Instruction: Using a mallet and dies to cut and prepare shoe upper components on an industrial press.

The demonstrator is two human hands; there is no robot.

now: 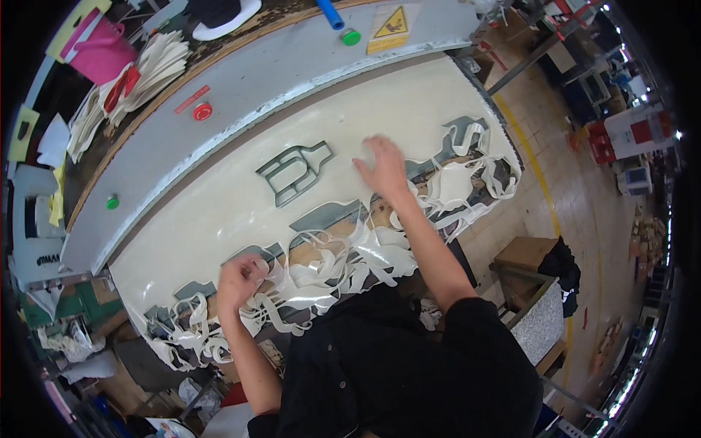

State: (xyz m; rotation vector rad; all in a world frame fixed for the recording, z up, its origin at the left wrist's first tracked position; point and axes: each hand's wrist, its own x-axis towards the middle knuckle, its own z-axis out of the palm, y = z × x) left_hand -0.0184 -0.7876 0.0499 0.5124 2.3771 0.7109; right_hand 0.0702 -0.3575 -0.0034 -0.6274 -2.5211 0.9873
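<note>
A metal cutting die [296, 175] with a bottle-like outline and inner bars lies on a cream sheet [219, 197]. To the right of the die, my right hand [385, 169] hovers over the sheet with its fingers spread and nothing in them; it is slightly blurred. My left hand [239, 281] is at the sheet's near edge with curled fingers, beside tangled white scraps [314, 281]. What those fingers hold, if anything, cannot be made out. Grey cut-outs [325, 216] show along that edge where pieces are gone from the sheet.
A grey machine beam [255, 95] spans the far side, bearing a red button [202, 111], green buttons [350, 37] and a yellow warning sign [393, 25]. Behind it, at far left, are a pink container [98, 51] and stacked cream pieces [157, 66]. A cardboard box [524, 255] stands at right.
</note>
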